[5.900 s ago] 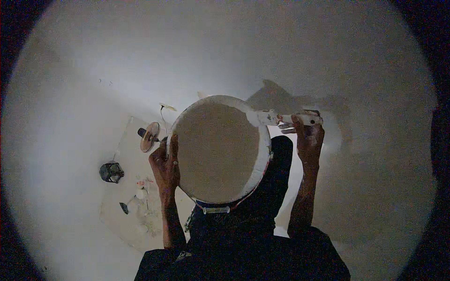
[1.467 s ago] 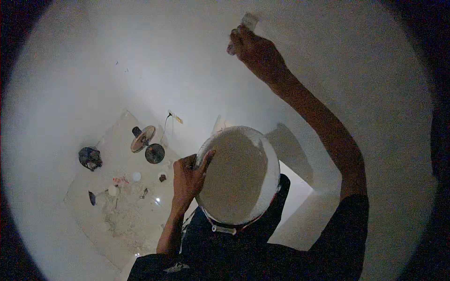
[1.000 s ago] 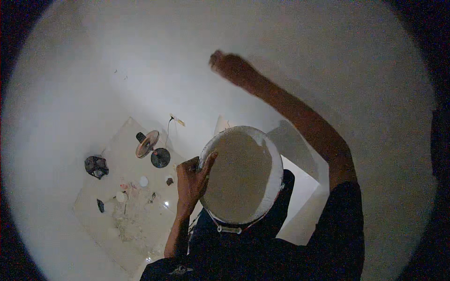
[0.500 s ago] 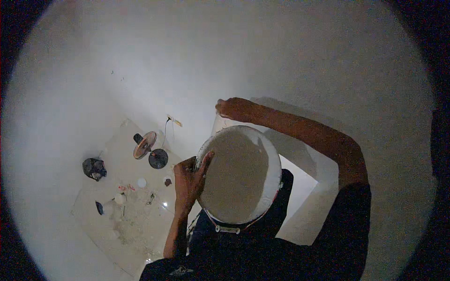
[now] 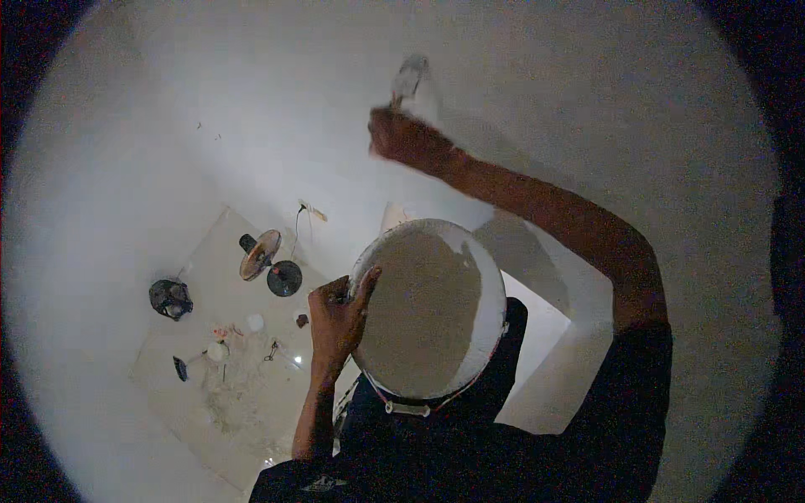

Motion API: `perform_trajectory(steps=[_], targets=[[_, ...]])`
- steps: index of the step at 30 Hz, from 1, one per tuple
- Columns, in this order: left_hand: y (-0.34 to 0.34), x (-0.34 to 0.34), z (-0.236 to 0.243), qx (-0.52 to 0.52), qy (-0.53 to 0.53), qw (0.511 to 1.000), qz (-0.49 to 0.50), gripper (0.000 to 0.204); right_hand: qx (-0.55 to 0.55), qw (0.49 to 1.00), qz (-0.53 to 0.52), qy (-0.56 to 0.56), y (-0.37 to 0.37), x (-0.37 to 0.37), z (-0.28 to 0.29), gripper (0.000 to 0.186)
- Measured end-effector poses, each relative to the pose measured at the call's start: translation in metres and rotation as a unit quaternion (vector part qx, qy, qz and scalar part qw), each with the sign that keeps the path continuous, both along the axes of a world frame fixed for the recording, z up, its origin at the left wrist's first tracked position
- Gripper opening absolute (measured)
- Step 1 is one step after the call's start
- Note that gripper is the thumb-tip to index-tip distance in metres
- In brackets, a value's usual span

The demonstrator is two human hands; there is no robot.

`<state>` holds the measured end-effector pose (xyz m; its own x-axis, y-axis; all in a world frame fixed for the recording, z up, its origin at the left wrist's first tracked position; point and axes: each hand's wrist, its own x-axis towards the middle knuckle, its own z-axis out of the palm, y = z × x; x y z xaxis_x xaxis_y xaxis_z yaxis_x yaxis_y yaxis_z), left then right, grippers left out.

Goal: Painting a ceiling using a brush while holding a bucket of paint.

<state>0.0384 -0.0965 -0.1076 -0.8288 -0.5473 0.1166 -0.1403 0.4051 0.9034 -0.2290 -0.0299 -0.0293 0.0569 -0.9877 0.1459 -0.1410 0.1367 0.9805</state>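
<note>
A white bucket (image 5: 493, 293) of greyish-beige paint (image 5: 419, 318) stands in front of me, above my dark-clothed legs. My left hand (image 5: 337, 318) is closed on the bucket's left rim, thumb over the inside edge. Beyond the bucket, my right hand (image 5: 411, 141) is raised against the pale wall (image 5: 277, 109), its fingers wrapped round the handle of what looks like a paintbrush (image 5: 411, 77). The brush's whitish head points up and away and is smeared by motion. Near the bucket's front side hangs its wire handle with a pale grip (image 5: 408, 409).
On the tiled floor (image 5: 184, 402) to my left stand a round fan-like device (image 5: 261, 255) with a dark round base (image 5: 285, 278) and a black bundle (image 5: 170, 299). Several small bits lie around. A cord (image 5: 296, 239) runs up to a wall fitting (image 5: 313, 211).
My right hand has moved up and away along the wall, and the brush now shows above it. My left hand stays on the bucket's rim.
</note>
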Motion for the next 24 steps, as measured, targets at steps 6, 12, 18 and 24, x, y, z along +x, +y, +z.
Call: perform_trajectory(steps=[6, 12, 18, 24], targets=[[-0.003, 0.004, 0.002, -0.026, 0.070, 0.997, -0.014, 0.054, -0.036, 0.915, 0.158, -0.369, -0.008, -0.046, -0.092, 0.008], [-0.003, 0.007, 0.013, -0.012, -0.010, 1.000, -0.010, 0.056, -0.203, 0.864, 0.153, -0.434, 0.031, -0.027, 0.055, 0.013], [-0.008, 0.002, 0.009, -0.034, 0.017, 0.998, -0.047, 0.058, -0.285, 0.782, 0.097, -0.546, 0.044, 0.027, 0.081, 0.022], [-0.008, 0.005, -0.006, -0.048, 0.002, 0.998, -0.039, 0.057, 0.116, 0.880, -0.115, -0.446, 0.035, 0.030, -0.007, 0.014]])
